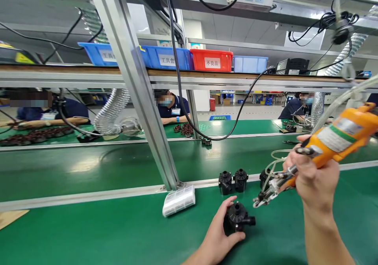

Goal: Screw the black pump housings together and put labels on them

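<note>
My left hand (220, 233) is wrapped round a small black pump housing (238, 216) that rests on the green bench mat, its nozzle pointing right. My right hand (314, 174) grips an orange powered screwdriver (339, 139), held slanted with its metal tip (262, 199) pointing down-left, just right of and above the housing without touching it. Thin clear tubes run from the tool's nose back over my hand. Three more black pump housings (233, 181) stand in a row behind, near the belt's edge.
A slanted aluminium post (138, 91) comes down to the bench, with a white ribbed pad (178, 200) at its foot. A green conveyor belt (88, 166) runs across. Other workers sit beyond it. Blue and red bins (211, 60) line the upper shelf.
</note>
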Demonstrator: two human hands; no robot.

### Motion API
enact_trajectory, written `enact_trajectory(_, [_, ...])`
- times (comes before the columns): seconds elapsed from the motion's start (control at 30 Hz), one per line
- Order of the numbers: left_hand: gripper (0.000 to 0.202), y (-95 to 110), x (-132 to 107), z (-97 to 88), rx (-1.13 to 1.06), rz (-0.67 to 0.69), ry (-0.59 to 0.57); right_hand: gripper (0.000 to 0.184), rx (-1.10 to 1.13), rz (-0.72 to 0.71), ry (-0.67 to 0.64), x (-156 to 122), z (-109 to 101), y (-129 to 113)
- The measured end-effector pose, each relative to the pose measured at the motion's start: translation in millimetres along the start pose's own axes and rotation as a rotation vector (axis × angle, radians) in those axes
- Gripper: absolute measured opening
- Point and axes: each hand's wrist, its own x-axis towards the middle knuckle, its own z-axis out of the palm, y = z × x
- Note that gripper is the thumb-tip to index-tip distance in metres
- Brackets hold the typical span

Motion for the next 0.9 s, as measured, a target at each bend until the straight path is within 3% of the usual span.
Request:
enact_trajectory(0.07, [0.12, -5, -1, -1.5, -0.016, 0.028, -0.005, 0.042, 0.044, 0.061, -0.044, -6, 11, -1])
enact_trajectory(0.1, [0.118, -7, -1, -3.1, -0.04, 0.044, -0.03, 0.042, 0.071, 0.092, -0.06, -9, 18, -2])
enact_trajectory(0.2, [0.078, -14, 1, -7.6, -0.063, 0.046, -0.048, 0.043, 0.092, 0.171, -0.102, -16, 38, -4])
enact_trajectory(0.3, [0.073, -20, 4, -7.9, -0.053, 0.029, -0.005, 0.043, 0.097, 0.201, -0.12, -20, 51, -1])
enact_trajectory(0.43, [0.082, -23, 6, -4.6, -0.105, -0.003, 0.016, 0.044, 0.073, 0.173, -0.13, -23, 57, 4])
enact_trajectory(0.63, [0.08, -18, 4, -3.6, -0.16, -0.005, -0.028, 0.049, 0.065, 0.207, -0.207, -27, 61, 3])
enact_trajectory(0.9, [0.074, -7, 7, -0.5, -0.249, -0.022, -0.076, 0.051, 0.077, 0.287, -0.286, -40, 73, 26])
